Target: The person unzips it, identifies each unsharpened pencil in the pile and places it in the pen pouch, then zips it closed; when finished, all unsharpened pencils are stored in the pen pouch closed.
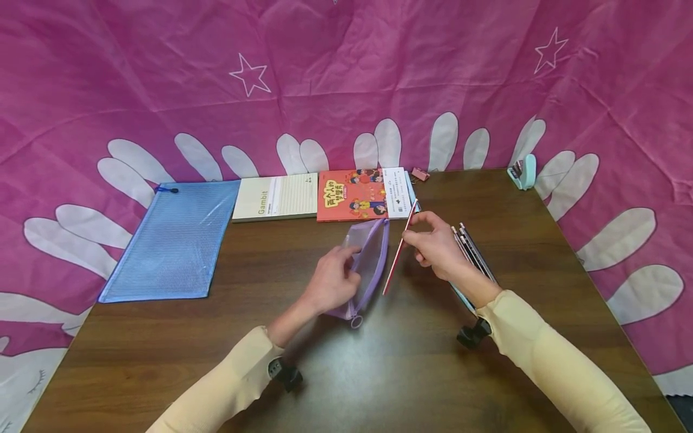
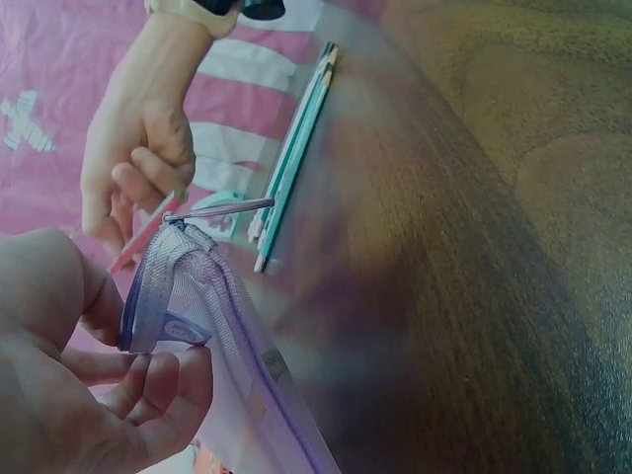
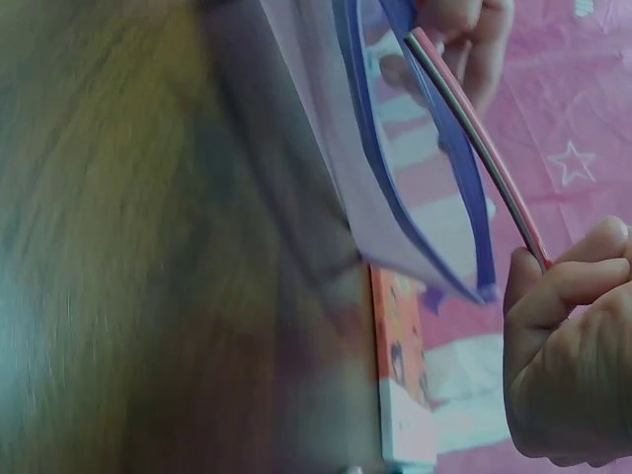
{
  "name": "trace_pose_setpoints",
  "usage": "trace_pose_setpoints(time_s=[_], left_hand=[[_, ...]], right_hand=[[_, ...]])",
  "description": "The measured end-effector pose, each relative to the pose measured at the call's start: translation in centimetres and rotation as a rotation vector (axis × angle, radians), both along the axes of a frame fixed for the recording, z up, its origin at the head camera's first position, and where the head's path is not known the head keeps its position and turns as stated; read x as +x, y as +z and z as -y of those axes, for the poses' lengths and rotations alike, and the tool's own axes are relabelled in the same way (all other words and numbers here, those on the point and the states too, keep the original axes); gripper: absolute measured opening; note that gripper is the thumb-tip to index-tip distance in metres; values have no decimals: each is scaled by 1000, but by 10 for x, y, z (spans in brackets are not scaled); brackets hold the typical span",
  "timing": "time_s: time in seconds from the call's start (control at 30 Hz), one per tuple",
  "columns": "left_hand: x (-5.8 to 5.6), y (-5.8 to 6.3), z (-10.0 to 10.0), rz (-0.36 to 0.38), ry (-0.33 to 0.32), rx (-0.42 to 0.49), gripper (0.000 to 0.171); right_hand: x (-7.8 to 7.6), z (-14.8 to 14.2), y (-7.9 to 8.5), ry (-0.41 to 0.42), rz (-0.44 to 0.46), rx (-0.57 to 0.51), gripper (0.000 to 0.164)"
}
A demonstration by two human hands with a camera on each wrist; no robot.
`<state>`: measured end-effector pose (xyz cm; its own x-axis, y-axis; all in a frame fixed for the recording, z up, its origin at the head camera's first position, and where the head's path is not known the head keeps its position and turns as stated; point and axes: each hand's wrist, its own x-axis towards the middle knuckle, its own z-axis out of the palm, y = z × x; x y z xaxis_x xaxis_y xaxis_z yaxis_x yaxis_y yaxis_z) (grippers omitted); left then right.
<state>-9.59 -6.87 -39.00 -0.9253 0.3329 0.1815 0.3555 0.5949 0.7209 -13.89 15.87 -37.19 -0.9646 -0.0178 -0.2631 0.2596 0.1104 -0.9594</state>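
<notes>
My left hand [image 1: 331, 279] grips the rim of a purple mesh zip pouch [image 1: 375, 260], its mouth spread apart and facing right. Seen from the left wrist, fingers and thumb pinch the pouch's edge near the zipper end [image 2: 148, 296]. Just right of the opening, my right hand [image 1: 437, 245] pinches a thin red-and-white striped pencil [image 1: 396, 262] between thumb and fingers. It slants, its lower end close beside the pouch; in the right wrist view the pencil [image 3: 484, 148] overlaps the zipper edge. Several pencils [image 1: 476, 255] lie on the table by the right wrist, partly hidden by it.
Along the back lie a lined notepad [image 1: 292, 195], an orange book [image 1: 346, 198] and a pink clip [image 1: 420, 174]. A blue mesh zip folder [image 1: 173, 240] is at the left. A mint stapler [image 1: 527, 171] stands at the back right, near the pink cloth backdrop [image 1: 379, 66].
</notes>
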Motion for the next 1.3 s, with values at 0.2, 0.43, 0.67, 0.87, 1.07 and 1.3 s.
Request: trace_pose_setpoints(time_s=[0.2, 0.43, 0.67, 0.87, 1.07, 1.3], left_hand=[[0, 1, 0, 15, 4, 15, 51], [-2, 2, -2, -1, 19, 18, 51], [-3, 4, -4, 9, 48, 19, 51], [-2, 5, -4, 34, 52, 30, 53], [-3, 4, -2, 8, 74, 50, 56], [-5, 7, 2, -40, 96, 74, 54]], right_hand=[[3, 24, -6, -37, 8, -48, 30], [12, 42, -12, -6, 13, -85, 30], [19, 51, -15, 57, 20, -13, 32], [19, 53, -14, 89, 15, 47, 35], [20, 51, -9, 144, 4, 96, 33], [23, 36, 12, 171, -61, 103, 28]])
